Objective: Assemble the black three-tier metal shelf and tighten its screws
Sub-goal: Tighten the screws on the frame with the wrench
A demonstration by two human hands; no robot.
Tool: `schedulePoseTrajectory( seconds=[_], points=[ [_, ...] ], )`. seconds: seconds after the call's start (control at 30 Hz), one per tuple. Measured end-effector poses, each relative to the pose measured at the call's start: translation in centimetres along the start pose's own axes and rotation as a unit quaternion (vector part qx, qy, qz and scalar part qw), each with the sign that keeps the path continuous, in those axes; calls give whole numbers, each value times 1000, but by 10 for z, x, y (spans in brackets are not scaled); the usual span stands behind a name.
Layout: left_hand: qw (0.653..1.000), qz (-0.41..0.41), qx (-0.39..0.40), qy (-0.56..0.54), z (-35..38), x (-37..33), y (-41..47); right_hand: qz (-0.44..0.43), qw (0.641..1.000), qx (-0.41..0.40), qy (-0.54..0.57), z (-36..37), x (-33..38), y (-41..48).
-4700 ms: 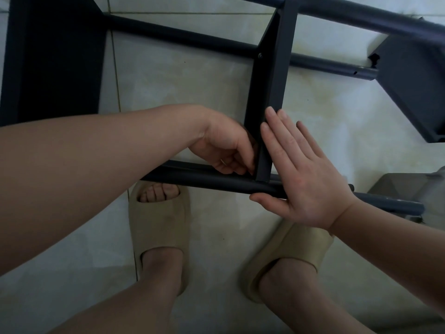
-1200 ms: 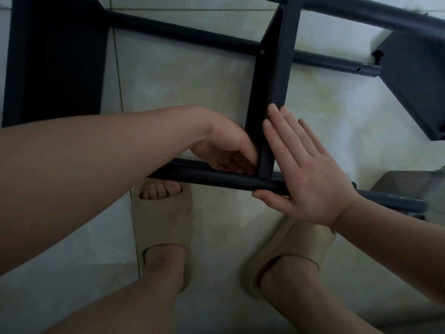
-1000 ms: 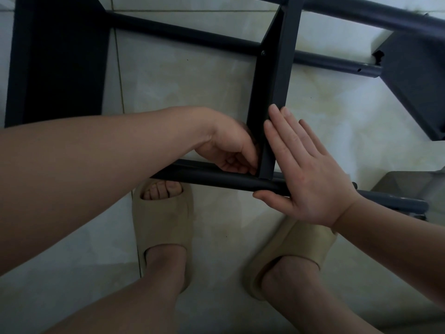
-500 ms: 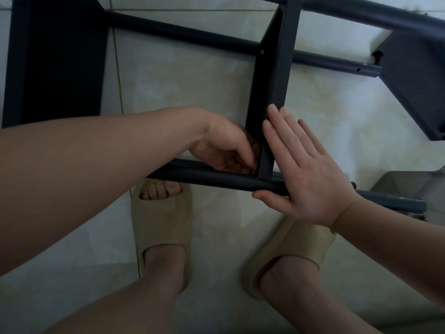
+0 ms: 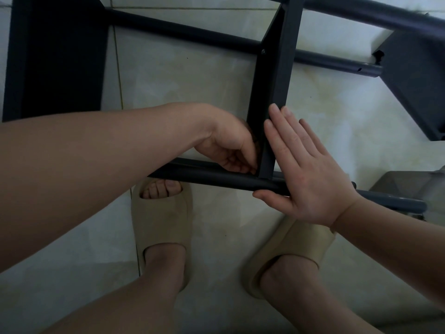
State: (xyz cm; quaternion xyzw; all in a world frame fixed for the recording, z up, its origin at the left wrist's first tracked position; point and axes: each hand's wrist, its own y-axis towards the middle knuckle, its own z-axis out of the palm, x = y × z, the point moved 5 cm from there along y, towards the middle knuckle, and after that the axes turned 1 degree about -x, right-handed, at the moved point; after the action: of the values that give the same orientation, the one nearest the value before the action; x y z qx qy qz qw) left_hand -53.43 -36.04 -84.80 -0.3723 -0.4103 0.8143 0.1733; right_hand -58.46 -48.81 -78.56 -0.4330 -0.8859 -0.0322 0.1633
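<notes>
**Screw work at the near corner, panel braced**

The left hand (image 5: 228,147) has its fingers curled tight into the inside corner where the upright shelf panel (image 5: 274,80) meets the near tube (image 5: 204,175). Its fingertips are buried against the metal, so I cannot tell whether they pinch a screw or only press there; finger-turning a screw seems the likely step. The right hand (image 5: 310,172) lies flat with straight fingers, gripping nothing. Its palm is on the panel's opposite face, directly across from the left fingertips, and its thumb runs along the tube below. The shelf lies on its side on the tiled floor (image 5: 180,75). Well beyond both hands' fingertips is the far tube (image 5: 180,32), where a seated screw (image 5: 263,51) shows in the panel's edge.

To do this well, the right palm should push squarely so the panel's hole and the tube's hole stay aligned. The left fingers should turn in short, light rolls. If the thread binds, it is better to back off and restart than to force it. Final tightening is best left for a tool.

Compared with the earlier frames, little differs. The right hand rests on the same spot and the frame has not shifted. Only the left hand's knuckles have rolled slightly at the corner.
</notes>
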Motion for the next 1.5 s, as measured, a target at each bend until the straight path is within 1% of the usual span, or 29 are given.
schedulePoseTrajectory(
  seconds=[0.27,0.33,0.47,0.53,0.73,1.13,1.2,1.37,1.5],
  points=[
    [997,65,23,-39,2,4,0,-1,1000,-3,-2,0,0,0],
    [998,57,20,-31,1,4,0,0,1000,-2,-3,0,0,0],
    [999,1,21,31,0,4,0,-1,1000,-3,-1,-1,0,0],
    [999,-5,10,39,-1,3,1,0,1000,-3,1,-1,0,0],
    [999,17,-8,32,-2,-2,3,1,1000,-1,0,-1,0,0],
    [995,92,20,-17,4,2,-2,1,1000,3,1,0,0,0],
    [995,90,22,-23,3,4,-1,1,1000,3,2,0,0,0],
    [998,45,36,-13,3,3,1,1,1000,1,1,0,0,0],
    [998,60,26,-9,3,1,2,3,1000,2,1,0,0,0]
  ],
)
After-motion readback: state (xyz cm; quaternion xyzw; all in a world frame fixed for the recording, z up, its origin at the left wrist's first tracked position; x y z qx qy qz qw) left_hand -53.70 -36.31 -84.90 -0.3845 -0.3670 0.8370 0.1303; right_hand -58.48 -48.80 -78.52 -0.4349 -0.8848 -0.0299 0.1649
